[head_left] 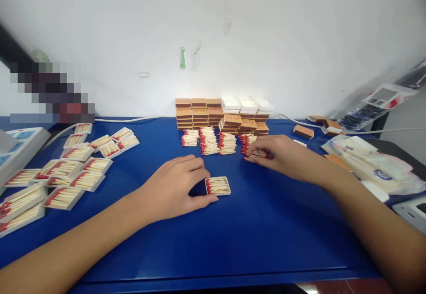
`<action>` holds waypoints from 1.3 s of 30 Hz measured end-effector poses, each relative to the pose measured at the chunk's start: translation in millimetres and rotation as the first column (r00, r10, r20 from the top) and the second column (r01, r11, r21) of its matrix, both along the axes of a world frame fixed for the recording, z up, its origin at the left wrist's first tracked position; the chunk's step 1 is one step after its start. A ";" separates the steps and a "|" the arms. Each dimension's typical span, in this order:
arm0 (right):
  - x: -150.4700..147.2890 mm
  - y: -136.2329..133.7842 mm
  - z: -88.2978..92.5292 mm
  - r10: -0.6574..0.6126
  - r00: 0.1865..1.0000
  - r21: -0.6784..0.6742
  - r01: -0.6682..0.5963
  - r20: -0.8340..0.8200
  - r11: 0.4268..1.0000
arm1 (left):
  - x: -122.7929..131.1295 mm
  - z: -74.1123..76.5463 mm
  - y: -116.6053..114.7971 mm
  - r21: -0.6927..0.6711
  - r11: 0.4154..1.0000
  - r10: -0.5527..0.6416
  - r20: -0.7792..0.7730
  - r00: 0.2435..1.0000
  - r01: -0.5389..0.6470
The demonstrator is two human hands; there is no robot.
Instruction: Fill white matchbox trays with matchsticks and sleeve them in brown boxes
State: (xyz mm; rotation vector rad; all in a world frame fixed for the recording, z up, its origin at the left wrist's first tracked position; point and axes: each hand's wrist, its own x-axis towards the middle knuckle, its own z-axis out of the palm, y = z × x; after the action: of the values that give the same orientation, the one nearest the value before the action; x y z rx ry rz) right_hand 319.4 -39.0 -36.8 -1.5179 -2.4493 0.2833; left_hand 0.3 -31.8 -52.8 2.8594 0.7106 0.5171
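My left hand (181, 187) rests on the blue table with thumb and forefinger curved round the left end of a small white matchbox tray (223, 186). Red-headed matches lie side by side in that tray. Farther right, my right hand (274, 154) reaches to the rightmost heap of matches (248, 140), fingertips pinched together on some matches at its near edge. Three more match piles stand in a row to its left: a small one (190, 138), a taller one (208, 141) and a neat one (227, 143).
Stacked brown matchboxes (199, 112) and white trays (246, 104) stand against the wall. Many filled trays (76, 154) spread over the left side, near a power strip (25, 145). At right lie loose box sleeves (303, 131), a tissue pack (376, 165) and a plastic bottle (372, 103).
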 end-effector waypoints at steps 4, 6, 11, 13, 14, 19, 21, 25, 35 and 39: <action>0.6 1.3 -2.6 0.027 1.000 -0.023 -0.027 -0.004 0.999 | -0.2 0.1 -0.5 -0.006 1.000 -0.004 0.000 1.000 0.004; -0.2 1.0 -3.6 0.011 1.000 -0.040 -0.011 0.000 0.999 | -0.1 0.0 -0.6 -0.007 1.000 -0.004 -0.003 1.000 0.004; -4.5 -3.4 -2.5 -0.013 1.000 -0.072 0.012 -0.007 0.997 | 0.8 -1.0 0.2 -0.001 1.000 -0.007 0.007 1.000 0.007; -9.8 -8.0 0.4 -0.008 1.000 -0.062 0.006 -0.024 0.998 | 1.1 -1.5 0.5 0.012 1.000 0.001 0.012 1.000 -0.001; -14.0 -11.2 2.2 -0.003 0.999 -0.053 0.001 -0.040 0.999 | 1.2 -1.6 0.5 0.018 1.000 0.008 0.013 1.000 -0.008; -48.5 -31.2 6.6 0.050 0.992 -0.026 -0.053 -0.114 0.998 | 2.4 -1.0 -0.9 0.021 0.999 0.041 0.018 0.999 -0.041; -60.6 -35.9 4.8 0.079 0.992 -0.020 -0.081 -0.099 0.997 | 3.0 -0.7 -1.3 0.015 0.999 0.045 0.014 0.999 -0.045; -64.0 -35.6 3.7 0.088 0.993 -0.022 -0.091 -0.084 0.996 | 3.2 -0.7 -1.1 0.017 0.999 0.047 0.009 0.999 -0.048; -45.7 -35.1 9.7 0.028 0.999 -0.220 -0.031 -0.017 0.975 | 1.4 -1.3 -0.3 0.018 0.999 0.029 0.007 1.000 -0.029; -50.6 -34.6 4.5 0.036 0.999 -0.226 -0.039 -0.018 0.973 | -0.1 -0.4 0.8 0.019 0.999 0.026 -0.008 1.000 -0.026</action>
State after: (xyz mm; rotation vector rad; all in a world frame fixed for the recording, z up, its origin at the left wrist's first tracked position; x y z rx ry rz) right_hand 268.8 -73.5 -32.3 -1.5503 -2.5077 0.5967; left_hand 0.2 -31.0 -53.2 2.8748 0.7488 0.5190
